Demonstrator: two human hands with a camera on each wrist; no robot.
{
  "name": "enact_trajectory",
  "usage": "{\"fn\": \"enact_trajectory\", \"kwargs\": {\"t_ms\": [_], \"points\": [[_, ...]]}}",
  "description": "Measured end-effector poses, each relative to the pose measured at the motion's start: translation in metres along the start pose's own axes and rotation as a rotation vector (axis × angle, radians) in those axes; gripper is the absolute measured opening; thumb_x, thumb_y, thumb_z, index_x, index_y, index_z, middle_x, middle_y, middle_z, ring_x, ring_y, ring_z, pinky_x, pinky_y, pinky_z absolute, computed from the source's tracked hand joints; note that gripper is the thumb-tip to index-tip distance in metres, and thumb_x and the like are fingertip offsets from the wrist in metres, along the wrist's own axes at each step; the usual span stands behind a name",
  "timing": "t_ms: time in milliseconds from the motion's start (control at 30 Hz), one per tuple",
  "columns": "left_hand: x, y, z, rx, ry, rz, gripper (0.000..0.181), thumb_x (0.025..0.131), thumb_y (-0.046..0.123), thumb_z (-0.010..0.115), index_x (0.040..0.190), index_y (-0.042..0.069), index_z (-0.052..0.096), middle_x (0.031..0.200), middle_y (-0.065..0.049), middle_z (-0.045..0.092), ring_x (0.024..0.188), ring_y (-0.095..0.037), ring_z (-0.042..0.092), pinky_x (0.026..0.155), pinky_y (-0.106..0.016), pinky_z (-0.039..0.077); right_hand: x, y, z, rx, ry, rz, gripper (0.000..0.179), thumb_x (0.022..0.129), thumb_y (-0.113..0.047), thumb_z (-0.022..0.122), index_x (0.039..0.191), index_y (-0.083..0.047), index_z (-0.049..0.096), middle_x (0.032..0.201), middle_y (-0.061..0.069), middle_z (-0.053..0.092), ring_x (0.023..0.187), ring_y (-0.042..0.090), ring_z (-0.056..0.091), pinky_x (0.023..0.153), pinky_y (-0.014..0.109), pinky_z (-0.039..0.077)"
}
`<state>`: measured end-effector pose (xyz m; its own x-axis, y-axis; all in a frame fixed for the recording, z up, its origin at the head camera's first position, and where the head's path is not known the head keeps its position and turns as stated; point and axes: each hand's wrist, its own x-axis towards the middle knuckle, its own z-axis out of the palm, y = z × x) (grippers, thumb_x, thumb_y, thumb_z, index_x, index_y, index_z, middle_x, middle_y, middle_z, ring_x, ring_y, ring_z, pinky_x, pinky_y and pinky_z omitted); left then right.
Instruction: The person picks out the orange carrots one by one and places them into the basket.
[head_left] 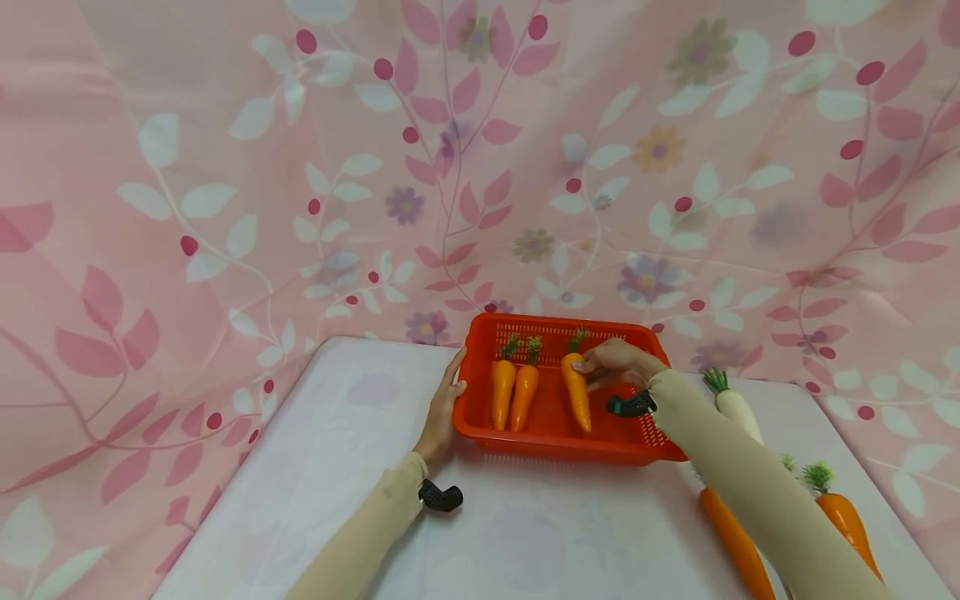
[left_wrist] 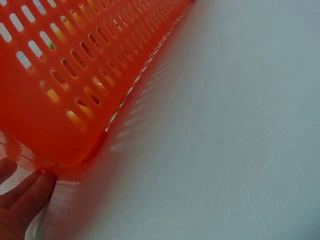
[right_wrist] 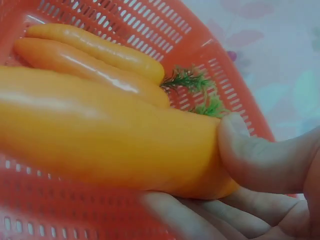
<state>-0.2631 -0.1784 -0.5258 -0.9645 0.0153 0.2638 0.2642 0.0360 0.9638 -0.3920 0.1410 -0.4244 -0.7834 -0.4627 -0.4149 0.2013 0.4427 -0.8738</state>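
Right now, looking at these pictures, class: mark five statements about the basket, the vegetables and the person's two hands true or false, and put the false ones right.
1. The right grip holds a carrot. True.
2. The left grip holds a carrot as well. False: it touches the side of the red basket.
3. Two other carrots lie side by side in the basket. True.
4. The white radish lies inside the basket. False: it lies on the table, to the right of the basket.
5. At least two more carrots lie outside the basket, on its right. True.
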Motion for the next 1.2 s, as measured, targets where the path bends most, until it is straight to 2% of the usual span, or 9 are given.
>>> {"fn": "enact_trajectory", "kwargs": {"t_ms": [100,167,233,367,500,767,867,1067,1200], "points": [[0.0,-0.001,0.0,-0.006,-0.007,0.002,0.059,0.112,0.026,0.031,0.17,0.031,0.023,0.177,0.0,0.022,0.143,-0.047,0.05,0.113,-0.062,0.048,0.005,0.007,0.001,0.036,-0.012,0.025,0.018,0.105,-0.009,0.063,0.107,0.005,0.076,0.103,0.007,0.071,0.092,0.02,0.073,0.093,0.042,0.065],[0.0,-0.002,0.0,-0.009,-0.005,-0.008,0.059,0.112,0.026,0.031,0.17,0.033,0.023,0.177,0.0,0.024,0.131,-0.051,0.058,0.106,-0.063,0.053,0.009,0.011,0.001,0.05,-0.022,0.035,0.017,0.106,-0.008,0.062,0.101,0.002,0.075,0.103,0.007,0.069,0.094,0.02,0.072,0.095,0.043,0.064],[0.0,-0.003,0.0,-0.006,-0.003,-0.013,0.059,0.112,0.026,0.03,0.17,0.034,0.023,0.176,0.0,0.025,0.126,-0.052,0.061,0.102,-0.062,0.056,0.013,0.014,0.001,0.066,-0.031,0.041,0.017,0.107,-0.009,0.061,0.103,0.002,0.074,0.104,0.008,0.067,0.096,0.02,0.071,0.097,0.045,0.063],[0.001,-0.002,0.0,0.008,0.002,-0.011,0.059,0.112,0.026,0.031,0.17,0.035,0.023,0.177,0.003,0.023,0.141,-0.044,0.054,0.108,-0.057,0.054,0.021,0.02,0.003,0.11,-0.034,0.073,0.016,0.107,-0.009,0.06,0.11,0.004,0.069,0.105,0.008,0.066,0.098,0.021,0.071,0.102,0.047,0.06],[0.003,-0.003,0.001,0.029,0.007,0.001,0.059,0.112,0.028,0.031,0.17,0.034,0.023,0.177,0.003,0.022,0.149,-0.04,0.046,0.116,-0.058,0.047,0.026,0.021,0.005,0.122,-0.038,0.088,0.017,0.108,-0.008,0.058,0.114,0.004,0.068,0.107,0.007,0.067,0.097,0.021,0.072,0.107,0.05,0.057],[0.004,-0.001,0.001,0.031,0.02,0.003,0.06,0.111,0.029,0.033,0.17,0.033,0.025,0.177,0.003,0.024,0.148,-0.04,0.047,0.12,-0.06,0.043,0.036,0.019,0.014,0.166,-0.06,0.092,0.026,0.107,-0.006,0.058,0.126,0.011,0.064,0.104,0.006,0.068,0.096,0.019,0.072,0.11,0.052,0.053],[0.003,-0.001,0.001,0.043,0.02,0.002,0.06,0.111,0.031,0.034,0.17,0.033,0.025,0.177,0.002,0.024,0.147,-0.04,0.048,0.12,-0.06,0.043,0.037,0.017,0.019,0.155,-0.062,0.093,0.023,0.108,-0.007,0.057,0.122,0.009,0.064,0.103,0.006,0.067,0.095,0.018,0.072,0.11,0.05,0.054],[0.002,-0.003,0.0,0.053,0.015,-0.003,0.059,0.111,0.031,0.033,0.17,0.033,0.025,0.176,-0.001,0.025,0.143,-0.043,0.051,0.116,-0.061,0.047,0.04,0.015,0.025,0.151,-0.047,0.095,0.024,0.107,-0.011,0.06,0.122,0.007,0.067,0.112,0.008,0.066,0.098,0.019,0.074,0.11,0.049,0.054],[0.002,-0.004,-0.001,0.056,0.014,0.001,0.058,0.112,0.032,0.032,0.17,0.033,0.025,0.176,-0.001,0.026,0.142,-0.044,0.052,0.114,-0.063,0.047,0.041,0.013,0.029,0.115,-0.021,0.084,0.026,0.105,-0.013,0.065,0.121,0.008,0.069,0.106,0.006,0.069,0.096,0.019,0.076,0.108,0.048,0.056]]}}
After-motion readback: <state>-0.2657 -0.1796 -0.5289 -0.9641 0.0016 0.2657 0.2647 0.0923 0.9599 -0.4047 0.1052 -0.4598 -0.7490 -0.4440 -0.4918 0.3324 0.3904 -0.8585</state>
